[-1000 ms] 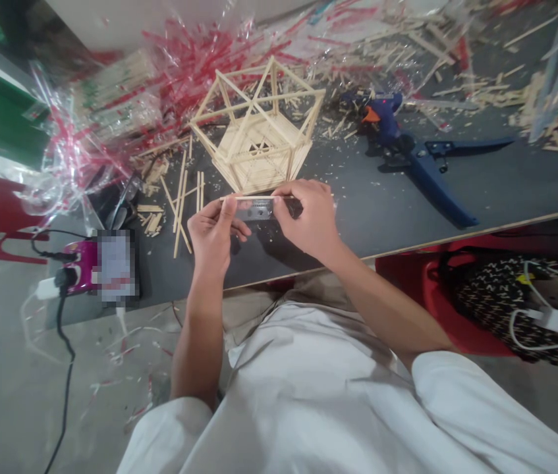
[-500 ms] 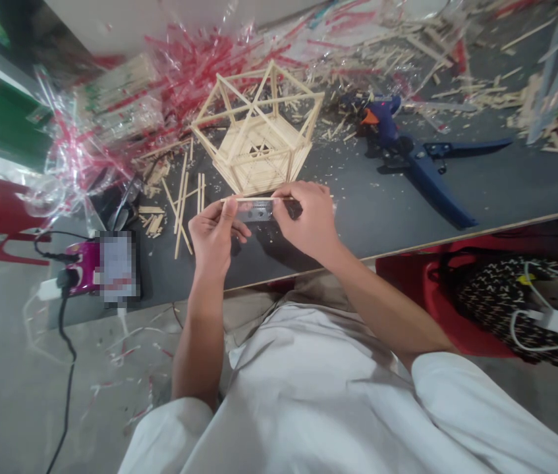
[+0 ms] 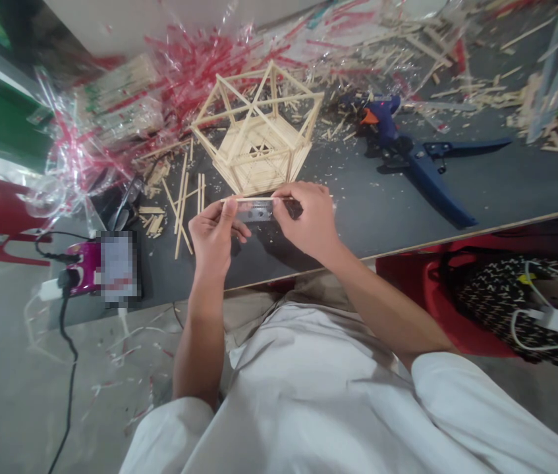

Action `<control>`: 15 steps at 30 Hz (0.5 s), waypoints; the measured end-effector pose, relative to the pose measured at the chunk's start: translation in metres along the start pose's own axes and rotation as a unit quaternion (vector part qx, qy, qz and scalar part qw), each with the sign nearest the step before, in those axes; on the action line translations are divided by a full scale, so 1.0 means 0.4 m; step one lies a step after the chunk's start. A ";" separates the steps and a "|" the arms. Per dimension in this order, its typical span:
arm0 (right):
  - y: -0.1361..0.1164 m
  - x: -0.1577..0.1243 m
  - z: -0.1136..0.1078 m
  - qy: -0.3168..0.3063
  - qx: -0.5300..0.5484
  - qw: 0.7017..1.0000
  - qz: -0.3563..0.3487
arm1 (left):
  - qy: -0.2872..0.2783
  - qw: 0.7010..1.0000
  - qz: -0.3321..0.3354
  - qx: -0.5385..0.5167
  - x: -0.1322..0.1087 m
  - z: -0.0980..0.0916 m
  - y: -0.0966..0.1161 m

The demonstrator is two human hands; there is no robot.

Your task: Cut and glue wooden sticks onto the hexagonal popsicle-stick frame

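Between my hands, above the table's near part, is a thin wooden stick [image 3: 257, 198] lying along the top edge of a small clear ruler-like strip [image 3: 259, 212] with dark marks. My left hand [image 3: 214, 230] pinches the left end of both with thumb and fingers. On the right end, my right hand [image 3: 308, 214] is closed in a pinch, thumb against the strip. Just beyond the hands stands a hexagonal frame [image 3: 259, 145] built of wooden sticks, with a layered base and spokes across its top. Loose sticks [image 3: 182, 207] lie left of it.
To the right are a blue glue gun [image 3: 382, 118] and a blue-handled cutter [image 3: 439, 184]. Wood scraps and red-and-clear plastic wrappers [image 3: 199, 66] cover the table's back. A phone [image 3: 119, 266] and a purple power adapter [image 3: 82, 266] with cables sit at the left edge.
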State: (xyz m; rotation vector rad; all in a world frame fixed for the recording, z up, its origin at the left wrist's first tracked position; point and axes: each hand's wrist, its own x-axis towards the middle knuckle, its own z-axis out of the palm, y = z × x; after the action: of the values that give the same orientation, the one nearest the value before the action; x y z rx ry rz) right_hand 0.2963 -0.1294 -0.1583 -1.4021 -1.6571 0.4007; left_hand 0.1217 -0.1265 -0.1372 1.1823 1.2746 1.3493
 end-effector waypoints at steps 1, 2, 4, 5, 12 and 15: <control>0.001 0.000 0.000 0.002 0.002 1.000 -0.001 | 0.001 1.000 0.000 0.001 0.000 0.000 0.000; 0.001 0.001 0.000 0.002 0.003 1.000 -0.001 | 0.001 1.000 -0.002 0.003 0.001 0.000 -0.001; 0.003 0.002 -0.001 -0.002 0.002 1.000 -0.003 | -0.001 1.000 -0.005 0.005 0.002 -0.001 -0.003; 0.003 0.003 -0.002 -0.006 0.001 1.000 -0.005 | -0.002 1.000 -0.007 0.004 0.002 -0.002 -0.005; 0.005 0.006 -0.007 -0.021 -0.004 1.000 -0.013 | -0.001 1.000 -0.011 0.011 0.000 -0.004 -0.003; 0.005 0.008 -0.008 -0.018 0.003 1.000 -0.023 | 0.003 1.000 -0.009 0.016 -0.001 -0.003 -0.001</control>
State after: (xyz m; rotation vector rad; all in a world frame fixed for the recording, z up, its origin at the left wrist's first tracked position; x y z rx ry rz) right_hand 0.3002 -0.1270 -0.1567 -1.3562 -1.7130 0.4061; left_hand 0.1206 -0.1269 -0.1375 1.1855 1.3126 1.3251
